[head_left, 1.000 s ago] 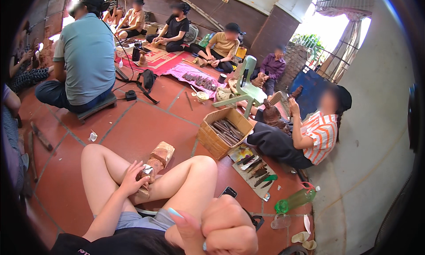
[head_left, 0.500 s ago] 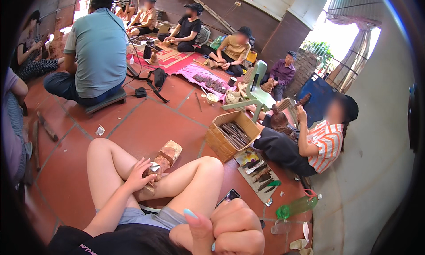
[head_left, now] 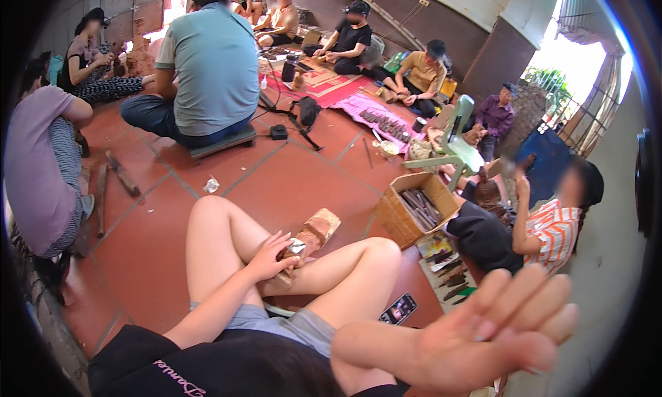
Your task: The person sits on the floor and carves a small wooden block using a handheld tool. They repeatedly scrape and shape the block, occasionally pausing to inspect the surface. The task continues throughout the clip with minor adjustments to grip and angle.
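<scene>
Between my bent legs, my left hand (head_left: 272, 256) is wrapped over the near end of a carved wooden piece (head_left: 315, 234). The wood is pale at its far end and reddish-brown at the carved part, and it slants away from me. A small shiny silvery-white thing (head_left: 296, 248) shows at my fingers; its kind I cannot make out. Raised close to the camera at lower right is my right hand (head_left: 507, 328), its fingers loosely bent and apart, thumb out, with nothing in it.
A cardboard box (head_left: 393, 214) of dark sticks stands ahead right, near a green plastic chair (head_left: 460, 145). Carving tools lie on a board (head_left: 434, 276); a phone (head_left: 398, 309) lies beside my leg. Several people sit around, one on a low stool (head_left: 224, 143). Wooden sticks (head_left: 123, 173) lie left.
My right hand has swung to the right and its fingers have loosened from a curl. My left hand keeps its hold on the wood. The whole view has turned left.
</scene>
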